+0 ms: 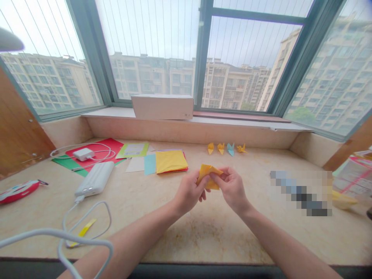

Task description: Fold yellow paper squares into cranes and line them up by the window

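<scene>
Between my two hands, above the stone counter, is a folded piece of yellow origami paper [207, 170]. My left hand [190, 190] pinches its left side, thumb on the near face. On the right side my right hand [232, 186] grips it with thumb and fingers, the thumb tip close to the left thumb. Fingers partly cover the paper, so its full shape is hidden. Beyond the hands stands a row of small folded paper cranes: yellow ones and a blue one [230, 149]. A stack of yellow paper squares [171, 161] lies to the left.
Left on the counter [186, 228] are a white power bank [95, 179], a charger [83, 154], looping white cables, red paper [116, 145], and a red-and-white case [21, 191]. A white box [162, 107] sits on the windowsill. At right are a blurred-out object [300, 193] and a clear container [353, 176].
</scene>
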Available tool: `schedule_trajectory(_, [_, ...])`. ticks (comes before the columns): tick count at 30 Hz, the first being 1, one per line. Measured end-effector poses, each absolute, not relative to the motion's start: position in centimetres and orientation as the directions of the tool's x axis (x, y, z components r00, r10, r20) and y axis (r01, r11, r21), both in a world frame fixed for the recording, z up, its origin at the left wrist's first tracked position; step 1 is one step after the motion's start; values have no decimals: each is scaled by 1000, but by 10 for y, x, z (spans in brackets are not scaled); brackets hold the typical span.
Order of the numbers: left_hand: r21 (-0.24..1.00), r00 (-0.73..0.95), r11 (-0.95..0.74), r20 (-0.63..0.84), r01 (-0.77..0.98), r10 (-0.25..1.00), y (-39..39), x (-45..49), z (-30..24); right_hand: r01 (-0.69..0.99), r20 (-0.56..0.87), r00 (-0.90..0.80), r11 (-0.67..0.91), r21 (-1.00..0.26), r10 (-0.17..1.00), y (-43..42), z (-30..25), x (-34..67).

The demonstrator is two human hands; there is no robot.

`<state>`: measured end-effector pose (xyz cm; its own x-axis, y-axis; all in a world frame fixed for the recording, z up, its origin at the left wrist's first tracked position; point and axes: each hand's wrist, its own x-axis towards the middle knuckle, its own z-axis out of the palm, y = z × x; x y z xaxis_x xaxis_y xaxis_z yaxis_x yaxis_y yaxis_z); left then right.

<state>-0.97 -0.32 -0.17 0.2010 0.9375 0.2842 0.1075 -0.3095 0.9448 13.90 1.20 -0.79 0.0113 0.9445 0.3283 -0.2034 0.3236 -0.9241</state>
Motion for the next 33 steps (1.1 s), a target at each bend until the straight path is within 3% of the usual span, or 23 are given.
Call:
schedule_trajectory(5, [930,219,-337,302,147,928,-5,-10,0,-219,331,68,337,-915,941,14,-6,141])
schedule_trajectory(9, [883,204,-403,360,241,910,-8,-12,2,-273,250,-121,210,-939,961,12,1,143])
schedule_trajectory(15, [932,196,-337,308,133,931,-6,-10,0,-262,219,-136,179,-949,966,12,2,144])
schedule_trajectory(23, [986,357,-159,168,-57,919,-2,-10,2,-52,427,74,431,-901,901,19,-14,142])
schedule_trajectory(28, [991,391,-109,130,-75,911,2,-12,3,112,639,-36,639,-761,768,19,-12,149])
schedule_trajectory(33, [982,329,-130,170,-140,929,0,-14,7,133,646,-220,678,-723,731,16,-8,155])
